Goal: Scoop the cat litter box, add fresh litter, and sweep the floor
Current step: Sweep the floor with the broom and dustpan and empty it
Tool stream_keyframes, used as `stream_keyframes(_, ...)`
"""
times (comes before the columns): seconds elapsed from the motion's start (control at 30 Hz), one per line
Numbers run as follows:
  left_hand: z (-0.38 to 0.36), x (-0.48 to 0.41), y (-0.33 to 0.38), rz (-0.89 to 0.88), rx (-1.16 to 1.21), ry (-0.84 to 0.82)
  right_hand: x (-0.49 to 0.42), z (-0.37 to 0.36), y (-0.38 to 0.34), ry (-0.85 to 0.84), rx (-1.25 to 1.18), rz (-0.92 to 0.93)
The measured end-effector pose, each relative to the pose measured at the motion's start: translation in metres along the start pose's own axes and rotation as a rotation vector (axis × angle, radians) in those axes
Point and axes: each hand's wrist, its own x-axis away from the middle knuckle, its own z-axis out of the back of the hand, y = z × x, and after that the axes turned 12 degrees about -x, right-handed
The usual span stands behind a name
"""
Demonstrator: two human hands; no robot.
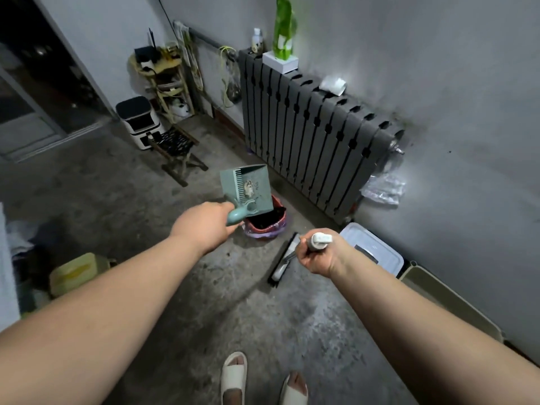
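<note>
Slippers: two white slippers [233, 372] stand on the grey floor [239, 314] at its near edge. The person stays back from the bin, so both arms reach forward.
Right hand: the right hand [320, 258] has its fingers curled tightly round the top of the broom handle [320, 241], just under the white cap. This grip seems meant to keep the broom upright while the other hand works.
Broom head: the broom head [282, 263] rests on the floor just right of the bin, apparently idle.
Left hand: the left hand [204, 225] is closed round the teal handle of the dustpan [247, 185].
Dustpan: it is lifted and tilted above the bin, with the handle end low. A pale clump [249, 187] lies inside, so it is probably about to be emptied.
Bin: the red bin [277, 204], lined with a purple bag, stands on the floor near the foot of the radiator [315, 127].
Litter box: the beige box [444, 299] along the wall, at the right edge of the floor, is likely the litter box. Only its rim shows and the inside is hidden.
Lidded container: a container with a white lid [371, 249] stands between that box and the radiator.
Green bag: a green bag [283, 27] stands on top of the radiator. Whether it holds fresh litter cannot be told.
</note>
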Motion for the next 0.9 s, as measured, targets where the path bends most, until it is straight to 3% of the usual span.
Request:
stream_keyframes(0.63, -0.009, -0.031, -0.025, -0.179, -0.222, -0.072, -0.033, -0.017, 0.006, 0.023, -0.061, -0.051)
stream_keyframes(0.9, 0.008, -0.035, -0.031, -0.348, -0.379, -0.051, -0.035, -0.025, 0.019, 0.026, -0.007, -0.056)
